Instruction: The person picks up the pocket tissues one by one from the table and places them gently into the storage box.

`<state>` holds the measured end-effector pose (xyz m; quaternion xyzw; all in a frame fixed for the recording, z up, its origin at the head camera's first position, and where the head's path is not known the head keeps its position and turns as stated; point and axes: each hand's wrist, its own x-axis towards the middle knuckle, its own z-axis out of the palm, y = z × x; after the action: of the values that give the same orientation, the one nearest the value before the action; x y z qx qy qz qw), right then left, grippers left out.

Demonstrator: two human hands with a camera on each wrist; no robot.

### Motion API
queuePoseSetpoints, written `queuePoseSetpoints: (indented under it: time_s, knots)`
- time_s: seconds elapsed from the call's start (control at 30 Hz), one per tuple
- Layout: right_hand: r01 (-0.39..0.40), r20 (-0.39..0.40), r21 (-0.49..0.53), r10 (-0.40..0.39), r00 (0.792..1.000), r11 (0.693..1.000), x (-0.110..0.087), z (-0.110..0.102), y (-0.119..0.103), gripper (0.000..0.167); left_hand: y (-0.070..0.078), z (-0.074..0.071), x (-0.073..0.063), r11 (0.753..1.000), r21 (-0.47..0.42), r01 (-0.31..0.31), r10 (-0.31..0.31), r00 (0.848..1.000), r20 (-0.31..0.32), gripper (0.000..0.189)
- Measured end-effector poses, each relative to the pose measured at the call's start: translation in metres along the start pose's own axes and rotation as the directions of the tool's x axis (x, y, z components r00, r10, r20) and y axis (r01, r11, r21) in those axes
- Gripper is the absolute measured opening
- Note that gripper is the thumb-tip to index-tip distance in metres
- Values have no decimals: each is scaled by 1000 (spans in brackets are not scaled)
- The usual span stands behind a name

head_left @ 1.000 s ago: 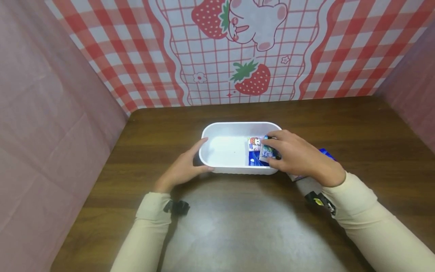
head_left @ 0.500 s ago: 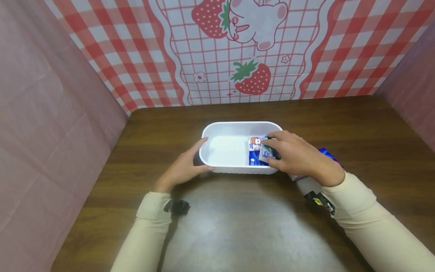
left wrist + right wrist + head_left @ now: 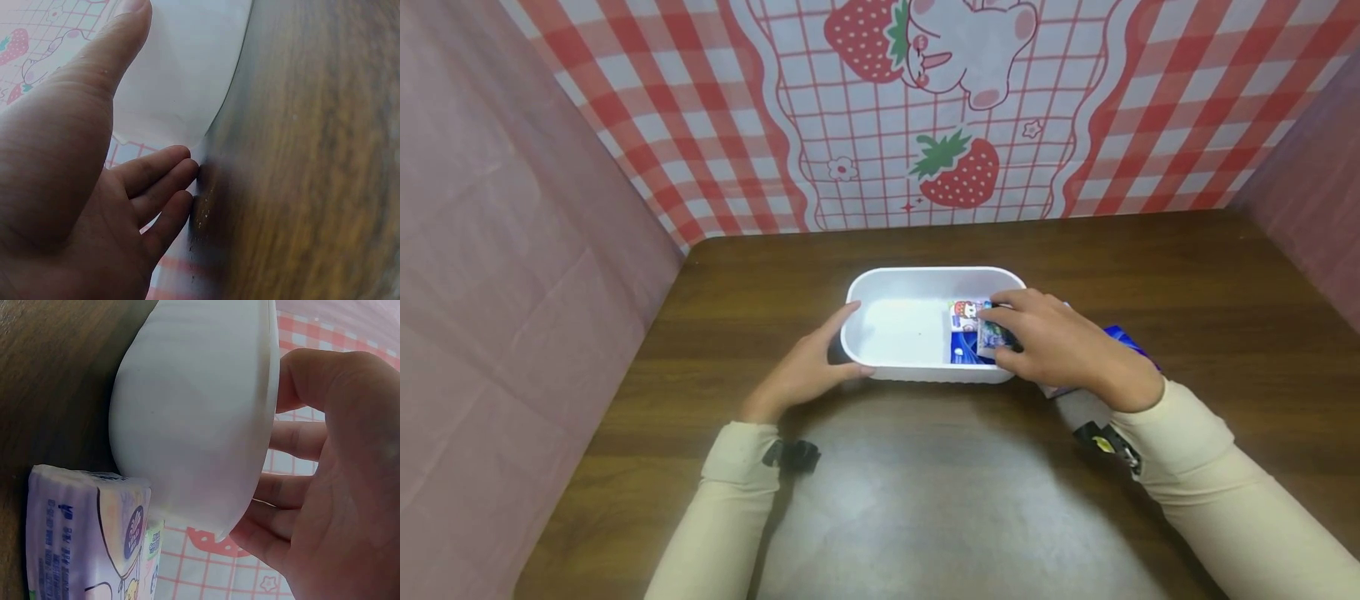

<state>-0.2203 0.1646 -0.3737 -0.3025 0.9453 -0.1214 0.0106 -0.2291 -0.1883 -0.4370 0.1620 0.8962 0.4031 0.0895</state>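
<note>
A white plastic bin (image 3: 917, 374) stands on the table. My left hand (image 3: 805, 362) is at its left end, thumb at the near side and index fingertip at the far rim; in the left wrist view the other fingers lie loosely extended close to the bin's wall. Reaching over the right rim, my right hand (image 3: 1052, 342) pinches a small tissue pack with a floral print (image 3: 989, 338) inside the bin. Beside it in the bin lie a blue pack (image 3: 964, 348) and a white pack with a strawberry cartoon (image 3: 963, 315). The right fingertips are hidden behind the bin's wall in the right wrist view.
Outside the bin's right end, a purple tissue pack (image 3: 87, 531) is on the table. A blue pack (image 3: 1122, 337) shows partly behind my right wrist. A red checked strawberry cloth (image 3: 737, 125) hangs behind the brown wooden table (image 3: 925, 483), with a pink curtain (image 3: 512, 250) at left.
</note>
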Motion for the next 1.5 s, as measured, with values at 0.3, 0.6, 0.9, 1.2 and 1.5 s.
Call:
queuePoseSetpoints:
  time_s: [0.3,0.6,0.9,1.2,1.5]
  knots:
    - [-10,17,10,10,1000,1000,0,0,1,48,0,0,0,1000,1,-9,9,1000,-6,101]
    - [52,-35,-4,-53,998,999,0,2,2,40,1,0,0,1000,-7,-4,4,1000,0,101]
    - [44,-32,15,-44,999,999,-1,3,2,39,1,0,0,1000,-9,-8,8,1000,-7,101]
    - [51,-60,4,-51,997,999,-1,6,1,40,0,0,1,1000,-5,-10,10,1000,-4,101]
    - [16,-140,25,-12,990,1000,-4,4,2,37,0,0,0,1000,-11,-4,3,1000,-6,101]
